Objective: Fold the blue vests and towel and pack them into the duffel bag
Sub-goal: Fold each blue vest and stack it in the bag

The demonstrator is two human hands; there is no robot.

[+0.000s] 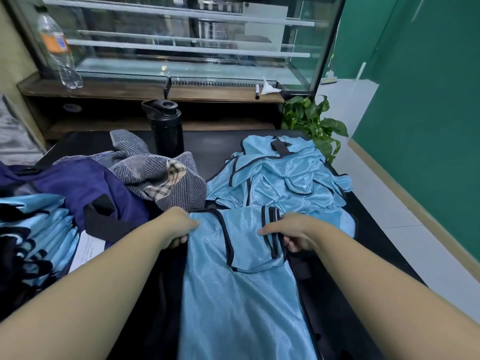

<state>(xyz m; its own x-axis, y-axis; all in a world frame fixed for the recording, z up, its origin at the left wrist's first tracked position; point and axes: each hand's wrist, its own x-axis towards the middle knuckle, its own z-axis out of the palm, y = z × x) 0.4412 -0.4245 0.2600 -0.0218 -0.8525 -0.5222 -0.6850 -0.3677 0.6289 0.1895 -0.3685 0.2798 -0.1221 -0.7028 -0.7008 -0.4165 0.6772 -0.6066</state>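
While both bare arms are reaching forward over the dark table (363, 229), a light blue vest (233, 294) with dark trim is lying lengthwise at the centre of the view, running from 6 o'clock up toward the middle. At the vest's left upper edge the left hand (176, 227) is pinching the fabric, fingers curled under and thumb on top. At its right upper edge the right hand (288, 233) is gripping the dark-trimmed straps, thumb lying flat across the cloth and fingers tucked beneath. Part of the vest's top is lying doubled over onto its body between the two hands. Just beyond, toward 1 o'clock, a loose pile of blue vests (280, 178) is sitting crumpled on the table, touching the far edge of the held one. Toward 11 o'clock a grey striped towel (161, 175) with a plaid patch is lying bunched, resting against a dark navy duffel bag (85, 185) at 9 o'clock. At the far left edge a stack of folded blue vests (36, 229) is showing. Behind the towel, at 12 o'clock, a black bottle (166, 126) is standing upright. Further back a clear plastic bottle (58, 50) is standing on a wooden shelf (207, 93) before a glass display case (181, 35), and a green plant (314, 120) is sitting toward 2 o'clock.
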